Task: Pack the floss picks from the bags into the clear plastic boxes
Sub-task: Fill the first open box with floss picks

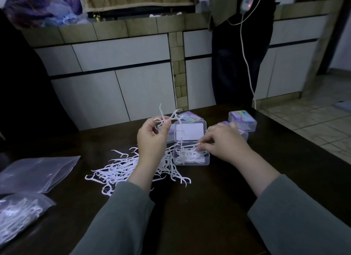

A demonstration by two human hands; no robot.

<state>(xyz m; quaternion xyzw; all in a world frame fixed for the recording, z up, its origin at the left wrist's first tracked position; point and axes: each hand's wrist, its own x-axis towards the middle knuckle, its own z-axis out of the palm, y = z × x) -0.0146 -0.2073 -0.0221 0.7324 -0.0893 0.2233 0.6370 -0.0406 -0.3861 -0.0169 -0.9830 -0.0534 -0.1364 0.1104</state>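
Head view: left hand (152,139) raised above dark bench (209,197), fingers pinching small bunch of floss picks (167,116). Right hand (222,142) over open clear box (190,154), fingertips pinching pick at box's rim. Box partly filled, lid (190,130) tilted back. Loose pile of picks (121,169) left of box. Closed boxes (242,120) behind. Two bags (36,171) at bench's left edge.
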